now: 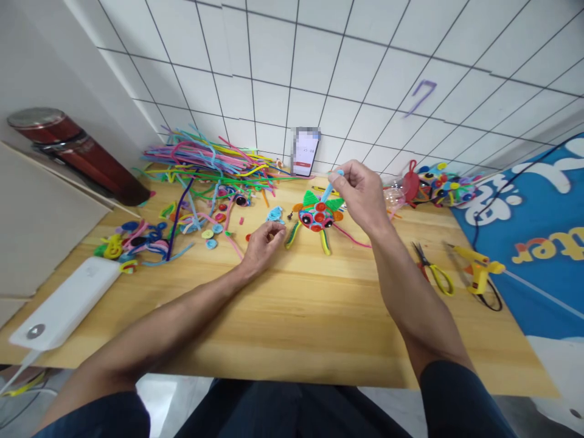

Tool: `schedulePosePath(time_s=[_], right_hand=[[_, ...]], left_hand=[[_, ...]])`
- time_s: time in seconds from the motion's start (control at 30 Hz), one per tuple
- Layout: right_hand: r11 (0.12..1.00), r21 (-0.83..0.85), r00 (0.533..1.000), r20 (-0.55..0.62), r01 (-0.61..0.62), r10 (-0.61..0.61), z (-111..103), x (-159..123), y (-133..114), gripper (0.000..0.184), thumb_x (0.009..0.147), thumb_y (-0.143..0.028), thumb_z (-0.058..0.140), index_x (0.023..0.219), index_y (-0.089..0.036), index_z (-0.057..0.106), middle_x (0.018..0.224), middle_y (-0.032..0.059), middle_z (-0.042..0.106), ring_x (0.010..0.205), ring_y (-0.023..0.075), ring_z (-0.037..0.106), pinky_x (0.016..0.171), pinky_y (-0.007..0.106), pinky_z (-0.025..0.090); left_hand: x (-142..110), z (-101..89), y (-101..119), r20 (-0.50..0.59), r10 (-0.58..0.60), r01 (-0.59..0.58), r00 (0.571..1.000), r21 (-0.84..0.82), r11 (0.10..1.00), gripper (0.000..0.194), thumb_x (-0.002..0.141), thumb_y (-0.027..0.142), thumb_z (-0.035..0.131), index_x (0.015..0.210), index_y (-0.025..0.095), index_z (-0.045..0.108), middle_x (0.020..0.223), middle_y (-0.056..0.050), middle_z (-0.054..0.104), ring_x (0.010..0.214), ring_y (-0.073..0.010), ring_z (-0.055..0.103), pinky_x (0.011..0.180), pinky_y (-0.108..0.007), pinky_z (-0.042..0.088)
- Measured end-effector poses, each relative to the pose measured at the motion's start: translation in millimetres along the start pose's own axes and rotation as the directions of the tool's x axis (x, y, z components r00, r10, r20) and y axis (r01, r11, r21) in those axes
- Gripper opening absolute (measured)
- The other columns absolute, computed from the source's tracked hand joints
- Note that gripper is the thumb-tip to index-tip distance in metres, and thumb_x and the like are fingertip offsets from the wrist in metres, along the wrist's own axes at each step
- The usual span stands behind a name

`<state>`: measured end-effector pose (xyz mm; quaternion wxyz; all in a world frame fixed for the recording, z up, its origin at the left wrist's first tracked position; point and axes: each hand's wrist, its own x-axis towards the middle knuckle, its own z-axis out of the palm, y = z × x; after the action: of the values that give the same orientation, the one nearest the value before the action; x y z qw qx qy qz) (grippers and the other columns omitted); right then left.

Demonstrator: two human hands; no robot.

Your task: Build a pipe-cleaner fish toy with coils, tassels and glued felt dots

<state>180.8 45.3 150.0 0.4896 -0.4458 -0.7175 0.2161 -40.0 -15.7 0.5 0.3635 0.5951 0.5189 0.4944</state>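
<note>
A colourful pipe-cleaner creature (316, 217) stands on the wooden table, with red buttons, dark googly eyes, green leaf-shaped parts and yellow-green legs. Above it, my right hand (360, 191) pinches the upper end of a light blue pipe cleaner (327, 193). The strip's lower end meets the creature's top between the green parts; whether it is attached I cannot tell. My left hand (264, 246) rests on the table just left of the creature, fingers curled together; anything inside them is hidden. Behind that hand lies a small light blue curled piece (275, 214).
Bundled pipe cleaners (205, 155) lie along the wall, with loose buttons (210, 243) in front. A phone (305, 152) leans on the tiles. Scissors (433, 271) and a yellow glue gun (479, 267) lie right. A white power bank (68, 301) and red thermos (82, 158) are left.
</note>
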Motion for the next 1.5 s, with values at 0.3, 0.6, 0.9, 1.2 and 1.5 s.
schedulePosePath(time_s=[0.3,0.6,0.9,1.2,1.5], right_hand=[[0.984,-0.015,0.983,0.029,0.179,-0.179,-30,43,-29,0.03,0.095,-0.048,0.074,0.081,-0.024,0.062,0.067,-0.004,0.058,0.068,0.0123,0.059,0.063,0.027,0.048],[0.971,-0.045,0.971,-0.023,0.235,-0.236,-33,31,-62,0.025,0.094,-0.03,0.077,0.077,-0.019,0.063,0.062,-0.0072,0.055,0.056,0.0055,0.047,0.055,0.023,0.037],[0.999,-0.035,0.997,0.075,0.022,-0.019,-15,4,-22,0.026,0.092,-0.037,0.073,0.075,-0.021,0.061,0.062,-0.0056,0.053,0.056,0.0099,0.045,0.054,0.026,0.032],[0.983,-0.06,0.976,0.123,-0.174,0.18,17,-5,50,0.023,0.087,-0.039,0.066,0.074,-0.021,0.061,0.059,-0.0052,0.052,0.056,0.0123,0.044,0.058,0.029,0.032],[0.955,0.11,0.958,0.118,-0.275,0.262,31,0,73,0.03,0.089,-0.052,0.065,0.079,-0.023,0.059,0.075,-0.0005,0.068,0.066,0.0159,0.061,0.062,0.028,0.048]], left_hand=[[0,0.6,-2,0.014,-0.019,0.019,1.0,-0.007,1.0,0.025,0.089,0.039,0.063,0.094,0.016,0.072,0.084,-0.003,0.071,0.066,-0.0132,0.053,0.065,-0.027,0.044],[0,-1.0,2,0.008,-0.034,0.034,0.999,0.01,0.999,0.024,0.089,0.038,0.062,0.094,0.016,0.072,0.085,-0.003,0.072,0.065,-0.0135,0.052,0.065,-0.028,0.044],[0,2.3,-5,0.001,-0.062,0.062,0.998,-0.053,0.997,0.022,0.088,0.038,0.062,0.093,0.018,0.071,0.087,-0.003,0.071,0.07,-0.0154,0.058,0.069,-0.028,0.047],[1,0.7,-3,0.002,-0.059,0.059,0.998,-0.073,0.996,0.026,0.087,0.042,0.065,0.094,0.018,0.071,0.082,-0.002,0.069,0.071,-0.0157,0.06,0.069,-0.028,0.049],[0,1.7,-4,0.003,-0.074,0.074,0.997,-0.066,0.995,0.026,0.088,0.042,0.065,0.096,0.017,0.072,0.082,-0.001,0.069,0.071,-0.0153,0.06,0.069,-0.028,0.048]])
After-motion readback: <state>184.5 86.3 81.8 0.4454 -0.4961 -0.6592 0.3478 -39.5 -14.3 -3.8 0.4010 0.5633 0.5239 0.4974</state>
